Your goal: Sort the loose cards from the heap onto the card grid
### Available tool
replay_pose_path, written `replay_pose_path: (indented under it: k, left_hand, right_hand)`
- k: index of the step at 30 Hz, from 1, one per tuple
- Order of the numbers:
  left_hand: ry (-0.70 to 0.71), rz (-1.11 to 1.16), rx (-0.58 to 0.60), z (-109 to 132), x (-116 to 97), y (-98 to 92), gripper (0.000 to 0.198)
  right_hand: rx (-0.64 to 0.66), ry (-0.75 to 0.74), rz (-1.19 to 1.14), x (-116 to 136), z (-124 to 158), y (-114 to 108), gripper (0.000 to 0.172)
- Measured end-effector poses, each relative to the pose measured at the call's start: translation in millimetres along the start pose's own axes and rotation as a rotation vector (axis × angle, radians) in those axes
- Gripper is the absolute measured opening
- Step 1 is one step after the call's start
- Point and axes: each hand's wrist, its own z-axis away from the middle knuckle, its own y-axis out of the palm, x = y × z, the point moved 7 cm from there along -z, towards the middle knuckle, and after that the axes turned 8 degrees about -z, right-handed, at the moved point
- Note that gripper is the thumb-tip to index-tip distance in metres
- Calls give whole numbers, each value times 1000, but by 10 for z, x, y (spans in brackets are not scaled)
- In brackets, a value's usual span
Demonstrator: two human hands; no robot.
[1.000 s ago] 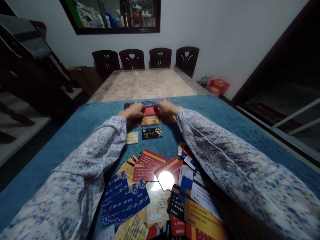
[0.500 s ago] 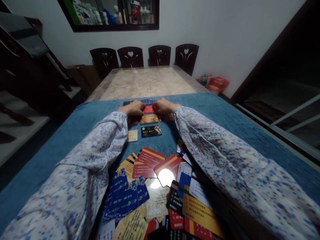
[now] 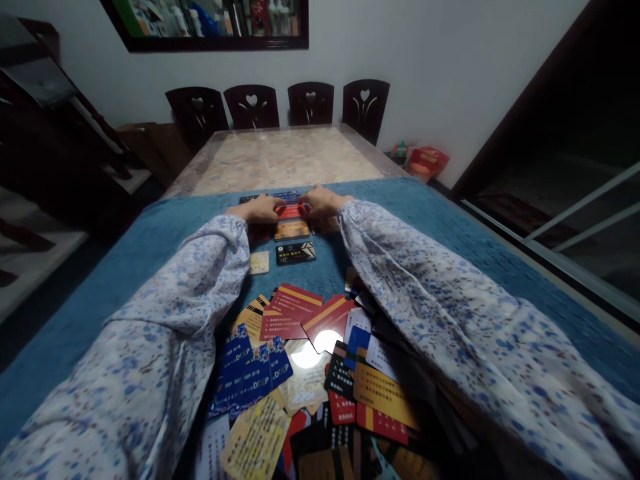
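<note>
My left hand (image 3: 259, 208) and my right hand (image 3: 321, 199) reach far out over a blue cloth (image 3: 150, 247). Between them they pinch the two ends of a red card (image 3: 290, 212). Just nearer lie an orange card (image 3: 291, 230) and a black VIP card (image 3: 295, 253), with a pale card (image 3: 259, 262) to their left. More cards of the row show beyond and under the hands. Both arms wear floral sleeves. A loose heap of cards (image 3: 310, 373) in blue, red, yellow and black lies close to me between my forearms.
Beyond the cloth the bare marble tabletop (image 3: 285, 157) runs to several dark chairs (image 3: 280, 103) against the wall. A red bag (image 3: 427, 162) sits on the floor at the right. A glass door frame is at the right, dark furniture at the left.
Both hands stay on the red card at the far row. The view has drifted so the scene sits slightly higher and further left, showing more of the near heap.
</note>
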Motion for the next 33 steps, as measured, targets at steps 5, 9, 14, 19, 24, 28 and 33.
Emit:
replay_pose_path:
  k: [5, 9, 14, 19, 24, 28, 33]
  left_hand:
    - [-51, -94, 11, 119, -62, -75, 67]
    - [-3, -125, -7, 210, -170, -153, 63]
    - [91, -141, -64, 378, -427, -220, 57]
    - [183, -115, -138, 577, -768, -193, 49]
    - [326, -68, -217, 763, -1106, -104, 42]
    - [442, -40, -252, 967, -1361, -51, 42]
    - [599, 20, -311, 1284, -1703, -16, 37]
  right_hand:
    - [-46, -16, 37, -111, 172, -116, 50]
    - [-83, -68, 52, -218, 358, -178, 46]
    - [-108, -41, 38, -330, 713, -219, 41]
    - [-123, -25, 36, -328, 1127, -225, 40]
    - [-154, -55, -10, -290, 1470, -161, 37]
    - [-198, -107, -68, -226, 1749, -100, 34]
    - [-247, -203, -163, -110, 2092, -24, 30]
